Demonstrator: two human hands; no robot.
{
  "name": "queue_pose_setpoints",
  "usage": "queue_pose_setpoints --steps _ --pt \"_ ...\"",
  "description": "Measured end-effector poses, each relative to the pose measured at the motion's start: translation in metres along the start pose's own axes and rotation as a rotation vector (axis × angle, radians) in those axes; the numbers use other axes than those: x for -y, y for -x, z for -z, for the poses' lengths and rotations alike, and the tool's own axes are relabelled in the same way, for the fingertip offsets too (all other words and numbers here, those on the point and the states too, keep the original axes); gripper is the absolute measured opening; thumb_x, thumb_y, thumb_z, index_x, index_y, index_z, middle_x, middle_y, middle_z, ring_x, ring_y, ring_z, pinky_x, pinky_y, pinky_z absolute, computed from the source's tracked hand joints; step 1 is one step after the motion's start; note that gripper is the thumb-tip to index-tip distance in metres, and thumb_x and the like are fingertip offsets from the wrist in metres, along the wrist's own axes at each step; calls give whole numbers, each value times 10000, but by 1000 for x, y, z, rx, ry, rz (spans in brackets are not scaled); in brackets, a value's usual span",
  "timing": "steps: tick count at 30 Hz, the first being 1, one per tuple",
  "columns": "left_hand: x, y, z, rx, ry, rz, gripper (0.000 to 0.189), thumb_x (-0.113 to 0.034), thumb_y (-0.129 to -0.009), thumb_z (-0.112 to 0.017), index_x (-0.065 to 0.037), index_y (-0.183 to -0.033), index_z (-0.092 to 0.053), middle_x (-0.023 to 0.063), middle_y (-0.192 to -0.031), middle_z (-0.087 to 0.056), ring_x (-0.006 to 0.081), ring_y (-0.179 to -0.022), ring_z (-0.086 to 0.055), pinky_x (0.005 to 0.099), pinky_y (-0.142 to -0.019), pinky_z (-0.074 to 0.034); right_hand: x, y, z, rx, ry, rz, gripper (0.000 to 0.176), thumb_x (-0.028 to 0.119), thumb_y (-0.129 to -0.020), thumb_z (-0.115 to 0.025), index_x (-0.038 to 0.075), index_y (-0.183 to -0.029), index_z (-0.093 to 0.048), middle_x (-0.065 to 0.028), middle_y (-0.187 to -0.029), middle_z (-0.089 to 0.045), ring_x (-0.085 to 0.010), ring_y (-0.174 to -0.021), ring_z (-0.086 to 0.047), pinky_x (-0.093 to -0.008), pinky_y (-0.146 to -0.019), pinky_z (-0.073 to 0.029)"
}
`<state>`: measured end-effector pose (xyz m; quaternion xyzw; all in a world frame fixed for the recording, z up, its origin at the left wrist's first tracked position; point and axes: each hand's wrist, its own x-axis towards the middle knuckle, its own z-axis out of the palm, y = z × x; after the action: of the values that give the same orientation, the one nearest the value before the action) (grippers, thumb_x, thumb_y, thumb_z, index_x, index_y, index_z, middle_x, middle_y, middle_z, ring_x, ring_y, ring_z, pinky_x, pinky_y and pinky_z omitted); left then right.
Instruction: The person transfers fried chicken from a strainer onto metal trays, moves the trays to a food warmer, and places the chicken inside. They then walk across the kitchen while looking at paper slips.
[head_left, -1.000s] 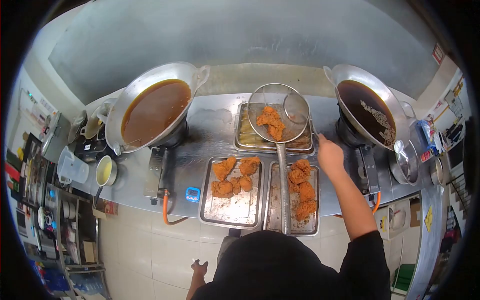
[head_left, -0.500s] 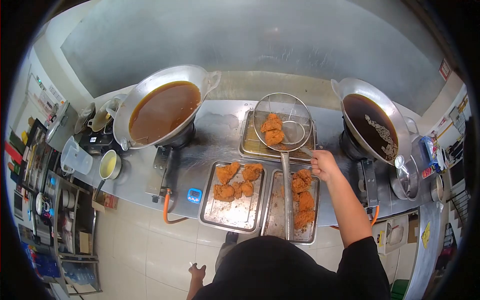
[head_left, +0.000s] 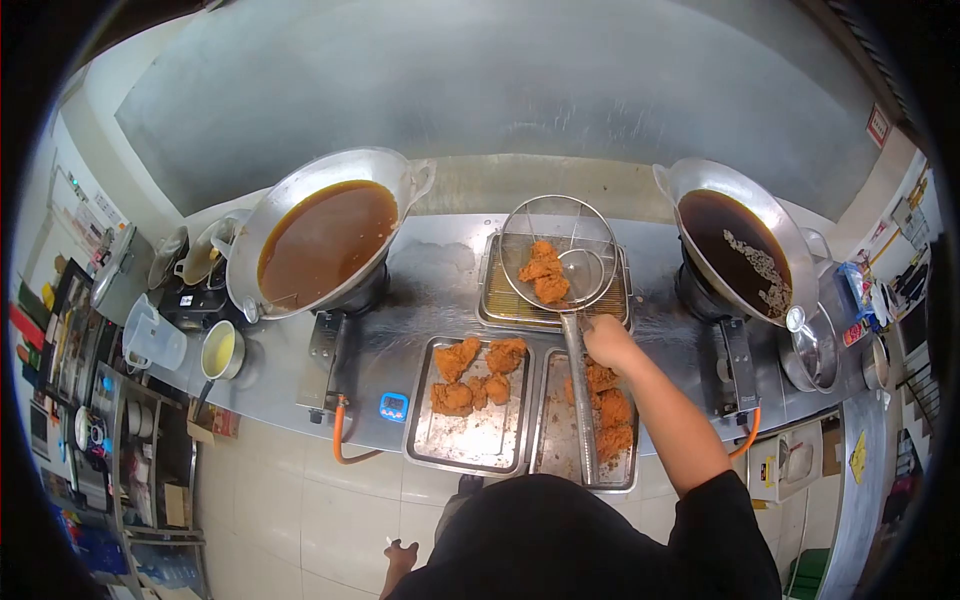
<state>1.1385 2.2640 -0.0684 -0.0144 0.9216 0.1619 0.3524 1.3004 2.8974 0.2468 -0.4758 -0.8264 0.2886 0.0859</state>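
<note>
My right hand [head_left: 606,343] is closed around the handle of a small strainer [head_left: 582,277]. The small strainer lies inside a large wire strainer [head_left: 509,238], against pieces of fried chicken [head_left: 543,272]. The large strainer rests over a tray with a wire rack [head_left: 497,305], its long handle [head_left: 580,400] pointing toward my body. More fried chicken [head_left: 452,398] sits on the left metal tray [head_left: 470,445], and further pieces [head_left: 613,410] on the right metal tray [head_left: 556,440], partly hidden by my forearm. Low beside my body hangs my left hand [head_left: 402,556], fingers curled at a tiny white thing I cannot identify.
Large woks of brown oil stand on burners at left [head_left: 330,245] and right [head_left: 735,240], with pale crumbs floating in the right one. A blue timer [head_left: 394,407], a small pot [head_left: 222,350] and a clear pitcher [head_left: 155,338] are on the left. Orange hoses [head_left: 342,440] hang from the counter.
My right hand has moved left and slightly down, bringing the small strainer closer to the chicken. The chicken in the large strainer has shifted a little. The view has tilted slightly.
</note>
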Motion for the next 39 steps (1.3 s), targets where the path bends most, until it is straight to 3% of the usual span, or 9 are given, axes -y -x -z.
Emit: queue_pose_setpoints --steps 3,4,11,15,23,26,29,35,39 --pt "-7 -1 6 3 -4 -13 823 -443 -715 -689 92 -1301 -472 382 -1335 -391 462 -1249 -407 443 -1074 -354 20 6 19 192 -970 -364 120 97 -910 -514 24 -851 -589 -79 -642 -548 -178 -571 -531 -321 -433 -396" --pt "-7 -6 6 8 -14 -22 821 -439 -715 -692 90 -1304 -471 379 -1330 -393 464 -1243 -413 444 -1070 -359 32 16 31 221 -1136 -379 131 85 -936 -492 73 -810 -525 33 -602 -374 -64 -520 -331 -230 -387 -238" --pt "34 -68 -21 36 -261 -278 815 -429 -710 -721 66 -1308 -474 374 -1309 -400 476 -1220 -430 455 -1049 -385 49 21 60 264 -948 -427 11 81 -922 -507 81 -933 -508 36 -609 -366 -74 -482 -320 -247 -404 -254" --pt "-3 -54 -3 39 -118 -140 821 -430 -711 -727 63 -1314 -467 370 -1316 -391 468 -1233 -420 457 -1052 -384 31 2 80 232 -1087 -430 49 111 -936 -517 70 -961 -528 29 -608 -397 -68 -483 -322 -241 -413 -246" --pt "-4 -63 -5 28 -39 -84 802 -439 -709 -728 61 -1289 -491 368 -1282 -432 465 -1225 -424 474 -1049 -381 16 49 126 164 -911 -402 394 47 -913 -422 -14 -1295 -498 31 -604 -413 -64 -487 -315 -240 -426 -266" --pt "24 -97 -13 67 -327 -351 796 -454 -701 -726 62 -1268 -513 367 -1241 -471 466 -1204 -434 479 -1035 -386 16 74 128 129 -771 -367 501 25 -890 -408 -27 -1388 -431 30 -601 -409 -69 -487 -322 -241 -439 -290" --pt "-5 -79 8 46 -121 -144 800 -466 -694 -724 64 -1258 -520 356 -1224 -493 464 -1189 -441 481 -1021 -391 5 101 129 112 -763 -358 544 20 -882 -402 -17 -1425 -402 27 -603 -410 -69 -490 -328 -242 -449 -305" --pt "5 -141 22 152 -467 -493 769 -439 -717 -721 47 -1275 -513 342 -1281 -456 456 -1213 -429 475 -1033 -388 6 175 136 10 -802 -369 486 40 -919 -404 -4 -1402 -446 30 -596 -410 -64 -488 -332 -225 -447 -293" --pt "-24 -149 44 218 -327 -364 790 -434 -735 -733 19 -1326 -471 345 -1349 -375 447 -1244 -409 468 -1057 -374 11 232 134 -40 -740 -426 472 48 -932 -407 1 -1399 -454 42 -590 -405 -57 -483 -335 -219 -447 -293"
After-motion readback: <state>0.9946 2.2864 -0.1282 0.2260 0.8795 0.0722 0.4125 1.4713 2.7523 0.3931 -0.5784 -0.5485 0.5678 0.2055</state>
